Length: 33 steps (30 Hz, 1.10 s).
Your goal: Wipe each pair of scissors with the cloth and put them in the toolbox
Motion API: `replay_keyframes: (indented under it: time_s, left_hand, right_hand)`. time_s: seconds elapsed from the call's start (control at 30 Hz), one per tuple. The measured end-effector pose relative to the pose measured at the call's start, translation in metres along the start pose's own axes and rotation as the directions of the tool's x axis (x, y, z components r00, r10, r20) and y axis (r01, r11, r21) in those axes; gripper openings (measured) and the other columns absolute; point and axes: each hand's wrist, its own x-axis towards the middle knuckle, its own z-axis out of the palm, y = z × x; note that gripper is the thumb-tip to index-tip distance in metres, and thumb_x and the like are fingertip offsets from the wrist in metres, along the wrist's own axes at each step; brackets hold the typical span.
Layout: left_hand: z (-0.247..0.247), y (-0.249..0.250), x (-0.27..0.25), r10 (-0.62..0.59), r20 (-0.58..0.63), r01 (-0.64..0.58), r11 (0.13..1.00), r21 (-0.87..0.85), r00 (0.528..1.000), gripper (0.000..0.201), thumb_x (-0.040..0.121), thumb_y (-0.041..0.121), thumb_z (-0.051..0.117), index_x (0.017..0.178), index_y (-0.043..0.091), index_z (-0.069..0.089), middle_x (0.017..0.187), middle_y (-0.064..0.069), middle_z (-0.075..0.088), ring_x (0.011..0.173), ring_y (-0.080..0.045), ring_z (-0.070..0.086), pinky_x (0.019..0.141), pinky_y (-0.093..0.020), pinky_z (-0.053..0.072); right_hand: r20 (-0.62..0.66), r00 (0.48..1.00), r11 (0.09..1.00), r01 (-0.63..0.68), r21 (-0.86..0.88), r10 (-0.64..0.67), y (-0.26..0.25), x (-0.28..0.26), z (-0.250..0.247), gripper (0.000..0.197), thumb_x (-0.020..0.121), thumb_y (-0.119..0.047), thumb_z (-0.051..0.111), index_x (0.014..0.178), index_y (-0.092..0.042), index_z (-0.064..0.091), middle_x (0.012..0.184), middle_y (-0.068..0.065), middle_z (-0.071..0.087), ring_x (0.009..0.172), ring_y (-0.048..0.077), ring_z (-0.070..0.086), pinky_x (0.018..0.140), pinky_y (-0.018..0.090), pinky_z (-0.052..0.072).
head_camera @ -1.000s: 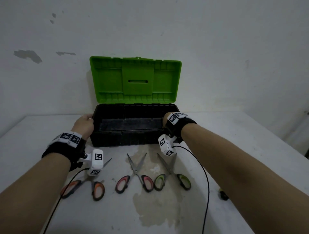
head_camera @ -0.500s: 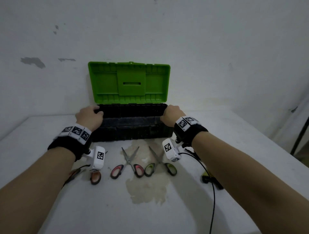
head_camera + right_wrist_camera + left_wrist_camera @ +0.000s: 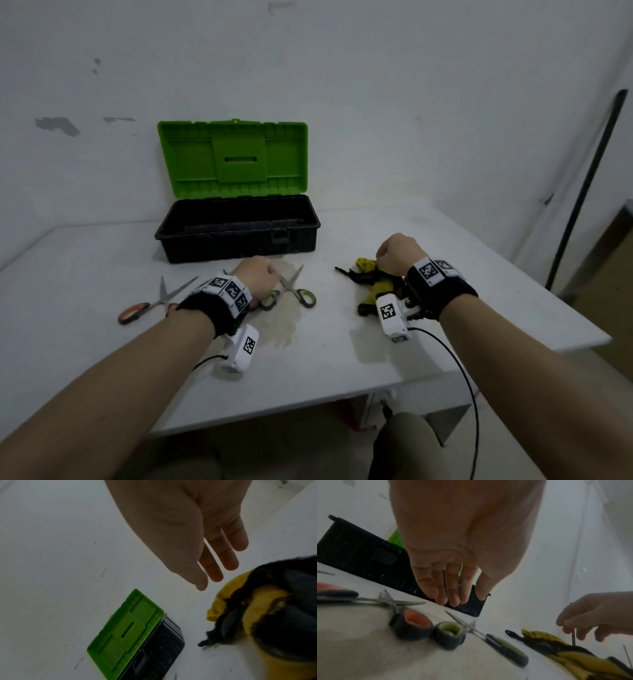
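The toolbox (image 3: 236, 240) stands open at the back, black tub empty, green lid (image 3: 233, 157) upright. Three pairs of scissors lie in front of it: orange-handled (image 3: 150, 303) on the left, red-handled (image 3: 412, 623) in the middle, green-handled (image 3: 296, 291) on the right. My left hand (image 3: 270, 274) hovers over the red pair, which it mostly hides in the head view; its fingers (image 3: 452, 599) hang straight and hold nothing. A crumpled yellow and black cloth (image 3: 371, 286) lies to the right. My right hand (image 3: 383, 255) is just above it, fingers (image 3: 216, 573) extended and empty.
A brownish stain (image 3: 281, 325) marks the white table (image 3: 102, 359) under the scissors. The table's right edge (image 3: 548, 291) runs close to the cloth. A dark pole (image 3: 589, 185) leans against the wall at the far right. Camera cables trail from both wrists.
Both hands have let go of the toolbox and drawn back toward me. The left now hangs over the middle scissors, the right over the cloth.
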Motion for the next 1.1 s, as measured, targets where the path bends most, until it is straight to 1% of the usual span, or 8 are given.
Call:
replay_keyframes:
  time_s: [0.1, 0.3, 0.5, 0.7, 0.77, 0.87, 0.97, 1.1]
  left_hand:
    - [0.008, 0.008, -0.005, -0.026, 0.071, 0.02, 0.997, 0.077, 0.997, 0.03, 0.1, 0.022, 0.053, 0.082, 0.006, 0.072, 0.078, -0.015, 0.065, 0.066, -0.025, 0.061, 0.047, -0.025, 0.035]
    - [0.016, 0.007, 0.002, -0.072, 0.138, 0.05, 0.986, 0.161, 0.988, 0.023, 0.091, 0.024, 0.066, 0.07, 0.017, 0.068, 0.075, -0.003, 0.067, 0.072, -0.021, 0.062, 0.065, -0.028, 0.049]
    - [0.017, 0.006, 0.008, -0.074, 0.134, 0.047, 0.98, 0.193, 0.988, 0.026, 0.087, 0.02, 0.072, 0.062, 0.018, 0.065, 0.066, 0.002, 0.063, 0.066, -0.017, 0.06, 0.057, -0.023, 0.043]
    - [0.011, 0.008, 0.002, -0.062, 0.095, 0.061, 0.998, 0.013, 0.994, 0.031, 0.092, 0.016, 0.063, 0.06, 0.016, 0.06, 0.058, 0.003, 0.057, 0.046, -0.008, 0.051, 0.042, -0.016, 0.038]
    - [0.011, 0.008, 0.0, -0.057, 0.083, 0.067, 0.989, -0.131, 0.995, 0.028, 0.096, 0.016, 0.059, 0.068, 0.015, 0.057, 0.056, 0.002, 0.056, 0.038, -0.003, 0.05, 0.04, -0.016, 0.041]
    - [0.014, 0.01, -0.003, -0.091, 0.101, 0.127, 0.889, -0.441, 0.991, 0.022, 0.098, 0.014, 0.058, 0.077, 0.011, 0.058, 0.066, -0.009, 0.07, 0.059, -0.018, 0.069, 0.066, -0.037, 0.063]
    - [0.018, 0.016, -0.01, -0.081, 0.011, 0.073, 0.831, -0.552, 0.997, 0.025, 0.098, 0.008, 0.051, 0.074, 0.012, 0.054, 0.06, -0.006, 0.053, 0.051, -0.018, 0.049, 0.044, -0.026, 0.044]
    - [0.031, 0.013, -0.014, -0.046, -0.034, 0.013, 0.759, -0.651, 0.998, 0.031, 0.094, 0.017, 0.056, 0.064, 0.02, 0.054, 0.058, -0.004, 0.045, 0.049, -0.017, 0.039, 0.047, -0.025, 0.03]
  right_hand:
    - [0.035, 0.999, 1.0, 0.019, 0.015, -0.019, 0.017, -0.008, 0.003, 0.024, 0.09, -0.031, 0.063, 0.103, -0.013, 0.072, 0.103, 0.006, 0.067, 0.099, 0.026, 0.062, 0.073, 0.029, 0.047]
    - [0.007, 1.0, 0.999, 0.03, 0.019, -0.031, 0.025, 0.001, 0.004, 0.025, 0.093, -0.027, 0.06, 0.107, -0.01, 0.071, 0.109, 0.011, 0.068, 0.099, 0.028, 0.064, 0.083, 0.035, 0.055]
    - [0.131, 0.991, 0.977, 0.046, -0.211, -0.018, 0.014, 0.006, 0.007, 0.038, 0.073, -0.048, 0.076, 0.073, -0.013, 0.06, 0.076, 0.002, 0.066, 0.07, 0.022, 0.062, 0.068, 0.033, 0.05]
    - [0.129, 0.992, 0.936, 0.045, -0.349, 0.0, 0.016, 0.005, 0.018, 0.021, 0.079, -0.028, 0.068, 0.071, -0.015, 0.055, 0.073, 0.001, 0.062, 0.071, 0.022, 0.058, 0.1, 0.049, 0.031]
    - [0.102, 0.995, 0.947, 0.033, -0.319, -0.001, 0.014, 0.002, 0.013, 0.012, 0.082, -0.023, 0.064, 0.074, -0.015, 0.06, 0.075, 0.001, 0.062, 0.072, 0.022, 0.056, 0.098, 0.047, 0.03]
    - [-0.013, 0.996, 0.971, 0.083, -0.225, -0.088, 0.008, -0.003, -0.001, 0.014, 0.089, -0.03, 0.06, 0.088, -0.018, 0.068, 0.086, -0.002, 0.063, 0.085, 0.023, 0.057, 0.093, 0.041, 0.035]
    - [-0.076, 0.979, 0.982, 0.188, -0.023, -0.19, 0.001, -0.013, -0.009, 0.021, 0.096, -0.033, 0.05, 0.104, -0.019, 0.063, 0.096, -0.001, 0.058, 0.095, 0.024, 0.055, 0.091, 0.04, 0.044]
    - [-0.134, 0.963, 0.871, 0.27, 0.411, -0.236, -0.011, -0.019, 0.0, 0.017, 0.099, -0.031, 0.046, 0.097, -0.018, 0.057, 0.085, 0.003, 0.063, 0.073, 0.02, 0.057, 0.064, 0.031, 0.046]
